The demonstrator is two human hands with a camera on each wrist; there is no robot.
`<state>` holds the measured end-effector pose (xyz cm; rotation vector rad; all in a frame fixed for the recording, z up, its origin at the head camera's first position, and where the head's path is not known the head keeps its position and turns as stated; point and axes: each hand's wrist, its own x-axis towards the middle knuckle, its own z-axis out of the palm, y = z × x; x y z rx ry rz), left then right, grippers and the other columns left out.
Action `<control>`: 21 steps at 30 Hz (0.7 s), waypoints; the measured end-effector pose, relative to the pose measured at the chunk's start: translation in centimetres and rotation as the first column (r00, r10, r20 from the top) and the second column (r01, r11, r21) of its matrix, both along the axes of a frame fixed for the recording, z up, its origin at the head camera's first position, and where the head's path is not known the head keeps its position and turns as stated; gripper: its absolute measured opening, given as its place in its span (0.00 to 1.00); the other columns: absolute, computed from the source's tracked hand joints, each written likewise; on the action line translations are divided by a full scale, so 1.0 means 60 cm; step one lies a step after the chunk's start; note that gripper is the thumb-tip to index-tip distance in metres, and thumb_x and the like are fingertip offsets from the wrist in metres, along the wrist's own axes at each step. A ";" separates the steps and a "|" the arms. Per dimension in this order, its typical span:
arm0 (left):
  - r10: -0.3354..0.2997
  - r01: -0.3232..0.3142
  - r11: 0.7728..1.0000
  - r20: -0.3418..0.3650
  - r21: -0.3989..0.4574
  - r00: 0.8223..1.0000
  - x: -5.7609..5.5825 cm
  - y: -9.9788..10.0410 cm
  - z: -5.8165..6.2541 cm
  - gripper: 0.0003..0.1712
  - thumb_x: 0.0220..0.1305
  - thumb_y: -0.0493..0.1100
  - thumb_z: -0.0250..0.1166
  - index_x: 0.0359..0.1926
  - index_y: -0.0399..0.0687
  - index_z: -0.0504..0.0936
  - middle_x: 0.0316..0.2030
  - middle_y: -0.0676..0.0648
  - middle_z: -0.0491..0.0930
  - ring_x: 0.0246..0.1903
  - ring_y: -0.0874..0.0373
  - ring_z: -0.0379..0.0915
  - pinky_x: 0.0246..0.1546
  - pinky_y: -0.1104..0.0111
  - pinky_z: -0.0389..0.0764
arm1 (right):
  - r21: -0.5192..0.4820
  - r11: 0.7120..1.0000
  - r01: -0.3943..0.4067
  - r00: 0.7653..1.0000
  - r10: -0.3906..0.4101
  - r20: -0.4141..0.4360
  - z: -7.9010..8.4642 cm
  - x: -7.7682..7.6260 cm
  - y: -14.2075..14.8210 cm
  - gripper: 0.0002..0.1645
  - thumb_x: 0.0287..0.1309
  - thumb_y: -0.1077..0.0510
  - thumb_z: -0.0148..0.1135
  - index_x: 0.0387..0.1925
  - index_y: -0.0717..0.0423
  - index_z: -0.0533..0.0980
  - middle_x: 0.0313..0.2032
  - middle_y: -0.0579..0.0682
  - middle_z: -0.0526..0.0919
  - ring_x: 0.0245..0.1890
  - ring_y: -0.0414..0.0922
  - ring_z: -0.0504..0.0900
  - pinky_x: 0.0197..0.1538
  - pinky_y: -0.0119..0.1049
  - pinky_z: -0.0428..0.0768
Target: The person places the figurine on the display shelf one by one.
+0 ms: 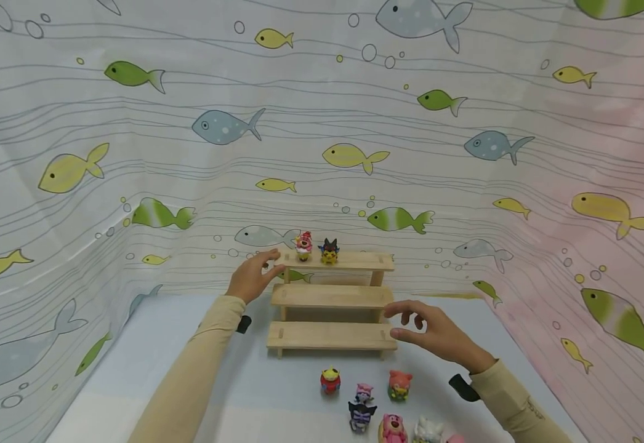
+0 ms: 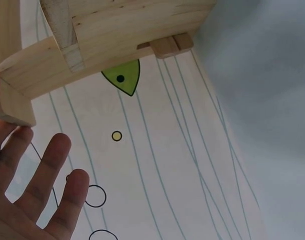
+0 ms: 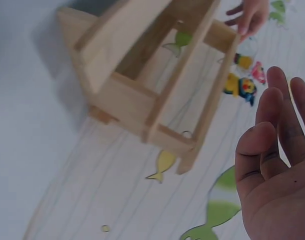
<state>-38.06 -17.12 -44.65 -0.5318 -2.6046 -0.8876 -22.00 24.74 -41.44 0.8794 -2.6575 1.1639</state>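
A three-tier wooden display stand [image 1: 330,335] stands on the table. My left hand [image 1: 251,277] grips the left end of its top board, thumb at the front edge; the left wrist view shows the fingers [image 2: 60,150] around that wooden end. On the top board, toward the left, stand a pink-and-red figurine [image 1: 303,245] and a yellow figurine with a dark hood [image 1: 330,251]. Beside the right ends of the lower boards hovers my right hand [image 1: 435,329], its fingers loosely bent and holding nothing. In the right wrist view its palm [image 3: 287,205] faces the stand.
Several figurines sit on the table in front of the stand: a red-and-yellow one [image 1: 330,381], a coral one [image 1: 399,385], a dark-hooded one [image 1: 361,416], a pink bear [image 1: 393,429] and a white one [image 1: 428,431]. Fish-patterned cloth [image 1: 322,123] surrounds the table.
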 end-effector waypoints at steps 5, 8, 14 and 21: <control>-0.006 0.006 1.000 -0.002 0.001 1.000 0.000 -0.001 0.003 0.30 0.70 0.58 0.64 0.66 0.49 0.78 0.68 0.52 0.73 0.52 0.46 0.80 0.44 0.52 0.82 | -0.019 1.000 0.022 0.999 -0.021 0.034 -0.029 0.018 0.022 0.22 0.64 0.49 0.70 0.58 0.35 0.77 0.50 0.36 0.84 0.42 0.44 0.77 0.39 0.37 0.75; -0.005 0.005 1.000 -0.001 0.003 1.000 0.000 0.000 0.004 0.31 0.70 0.59 0.64 0.67 0.49 0.78 0.68 0.53 0.73 0.52 0.47 0.80 0.44 0.52 0.82 | -0.009 0.999 0.048 0.997 -0.047 0.056 -0.043 0.025 0.031 0.22 0.64 0.48 0.70 0.58 0.34 0.78 0.48 0.36 0.84 0.42 0.46 0.78 0.39 0.34 0.75; -0.009 0.009 1.000 0.001 0.019 1.000 0.001 0.002 0.003 0.30 0.70 0.58 0.65 0.66 0.49 0.78 0.68 0.51 0.73 0.52 0.45 0.80 0.43 0.52 0.82 | 0.014 0.997 0.080 0.991 -0.081 0.105 -0.070 0.035 0.041 0.22 0.62 0.42 0.71 0.57 0.33 0.78 0.48 0.35 0.83 0.41 0.46 0.77 0.39 0.35 0.75; -0.005 0.005 1.000 -0.002 0.024 1.000 0.001 0.004 0.000 0.29 0.70 0.56 0.65 0.66 0.48 0.78 0.68 0.50 0.73 0.52 0.44 0.80 0.43 0.51 0.83 | 0.025 0.997 0.074 0.988 -0.077 0.135 -0.102 0.040 0.053 0.25 0.62 0.42 0.70 0.58 0.44 0.79 0.48 0.37 0.84 0.40 0.48 0.77 0.37 0.39 0.76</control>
